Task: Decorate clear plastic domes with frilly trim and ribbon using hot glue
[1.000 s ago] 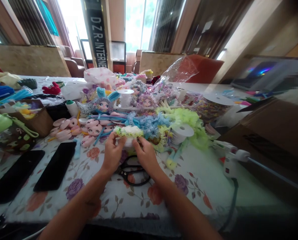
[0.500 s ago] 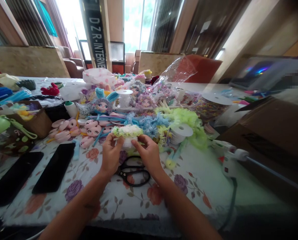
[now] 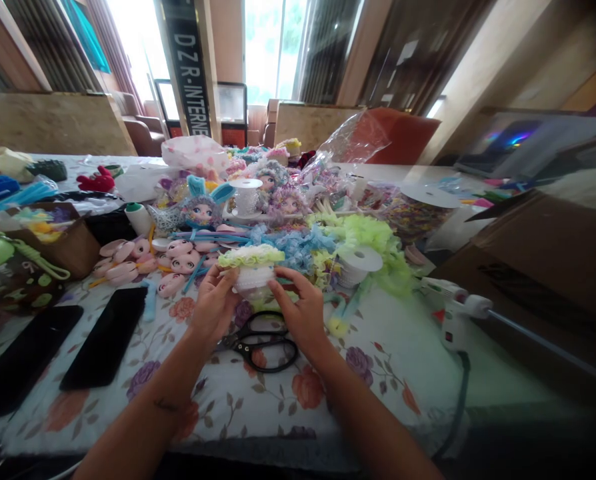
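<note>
- Column panel (image 3: 185, 67), dark, far beyond the left hand (image 3: 213, 303) and slightly to its left: pale capitals, "DZR-INTERNE", turned sideways and running downward; a character above the "D" only partly visible, unreadable; nothing legible after the last "E".
- Brown carton (image 3: 538, 227), well to the right of the right hand (image 3: 301, 307): dark marking on its side, too blurred to read.
- White glue gun (image 3: 455, 327), right of the right hand, nearer than the carton: small dark label, too small to read.
</note>
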Demonstrator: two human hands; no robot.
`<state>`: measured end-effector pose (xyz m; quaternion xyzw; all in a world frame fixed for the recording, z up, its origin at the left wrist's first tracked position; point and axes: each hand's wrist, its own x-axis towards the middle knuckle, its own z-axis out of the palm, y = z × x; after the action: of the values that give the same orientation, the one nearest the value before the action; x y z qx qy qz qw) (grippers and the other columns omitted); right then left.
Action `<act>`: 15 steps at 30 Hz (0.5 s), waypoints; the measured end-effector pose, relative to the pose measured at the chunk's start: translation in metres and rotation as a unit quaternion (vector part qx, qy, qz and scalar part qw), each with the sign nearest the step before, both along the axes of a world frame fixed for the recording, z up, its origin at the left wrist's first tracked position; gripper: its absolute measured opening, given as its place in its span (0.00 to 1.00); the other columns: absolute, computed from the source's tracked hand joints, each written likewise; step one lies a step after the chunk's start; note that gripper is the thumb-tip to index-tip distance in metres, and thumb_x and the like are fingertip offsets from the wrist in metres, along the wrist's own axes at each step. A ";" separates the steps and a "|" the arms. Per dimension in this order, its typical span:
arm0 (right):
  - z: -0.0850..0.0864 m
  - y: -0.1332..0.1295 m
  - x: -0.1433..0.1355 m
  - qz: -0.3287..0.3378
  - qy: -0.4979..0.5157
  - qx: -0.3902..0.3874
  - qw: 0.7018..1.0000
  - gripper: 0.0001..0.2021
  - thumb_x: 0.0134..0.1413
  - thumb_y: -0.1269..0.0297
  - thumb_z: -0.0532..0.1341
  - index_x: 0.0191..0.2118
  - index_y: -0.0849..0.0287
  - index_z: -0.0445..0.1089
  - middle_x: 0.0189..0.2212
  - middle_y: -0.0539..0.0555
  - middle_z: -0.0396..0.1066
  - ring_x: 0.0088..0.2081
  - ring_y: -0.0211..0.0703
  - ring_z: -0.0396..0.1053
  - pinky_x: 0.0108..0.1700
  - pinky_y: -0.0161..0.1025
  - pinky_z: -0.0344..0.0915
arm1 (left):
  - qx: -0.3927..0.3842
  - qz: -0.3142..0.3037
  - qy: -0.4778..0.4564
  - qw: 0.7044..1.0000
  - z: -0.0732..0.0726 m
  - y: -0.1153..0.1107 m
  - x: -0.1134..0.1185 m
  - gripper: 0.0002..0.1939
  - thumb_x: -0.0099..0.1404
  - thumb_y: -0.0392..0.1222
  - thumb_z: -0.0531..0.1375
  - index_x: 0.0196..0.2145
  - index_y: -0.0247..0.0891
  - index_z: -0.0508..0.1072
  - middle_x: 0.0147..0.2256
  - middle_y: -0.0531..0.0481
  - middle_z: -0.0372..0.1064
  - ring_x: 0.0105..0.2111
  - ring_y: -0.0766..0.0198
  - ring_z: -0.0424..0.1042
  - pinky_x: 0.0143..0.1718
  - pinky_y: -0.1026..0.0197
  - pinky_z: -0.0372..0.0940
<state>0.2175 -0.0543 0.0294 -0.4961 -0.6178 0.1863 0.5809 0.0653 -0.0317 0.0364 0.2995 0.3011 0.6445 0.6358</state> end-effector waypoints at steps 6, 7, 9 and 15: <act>0.005 -0.003 0.004 0.004 0.003 0.068 0.998 0.08 0.61 0.66 0.59 0.41 0.56 0.76 0.41 0.57 0.77 0.44 0.45 0.75 0.41 0.38 0.73 | 0.003 -0.024 -0.007 1.000 0.003 0.000 -0.002 0.16 0.56 0.40 0.69 0.41 0.40 0.72 0.42 0.48 0.77 0.43 0.61 0.76 0.44 0.60 0.71; 0.005 -0.003 0.004 0.004 0.002 0.080 0.997 0.08 0.61 0.67 0.59 0.41 0.56 0.76 0.42 0.57 0.77 0.44 0.45 0.75 0.41 0.38 0.73 | 0.004 -0.025 -0.009 1.000 0.003 0.000 -0.002 0.17 0.56 0.40 0.69 0.42 0.40 0.72 0.43 0.48 0.77 0.43 0.60 0.76 0.45 0.60 0.71; 0.003 -0.003 0.005 0.001 -0.009 0.107 0.994 0.09 0.61 0.69 0.59 0.42 0.56 0.77 0.42 0.57 0.77 0.44 0.45 0.75 0.43 0.39 0.73 | 0.005 -0.027 -0.012 1.000 0.003 0.000 -0.002 0.17 0.56 0.39 0.69 0.44 0.40 0.72 0.43 0.47 0.77 0.44 0.60 0.76 0.46 0.60 0.71; 0.002 -0.003 0.006 -0.024 -0.076 0.169 0.982 0.11 0.61 0.72 0.59 0.44 0.56 0.77 0.42 0.59 0.77 0.44 0.46 0.75 0.49 0.44 0.72 | -0.005 -0.033 -0.024 0.999 0.004 0.000 -0.002 0.18 0.56 0.38 0.69 0.45 0.39 0.72 0.44 0.47 0.77 0.43 0.61 0.76 0.45 0.60 0.71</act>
<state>0.2239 -0.0576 0.0318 -0.4182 -0.6709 0.0275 0.6117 0.0635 -0.0322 0.0409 0.2899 0.2791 0.6288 0.6653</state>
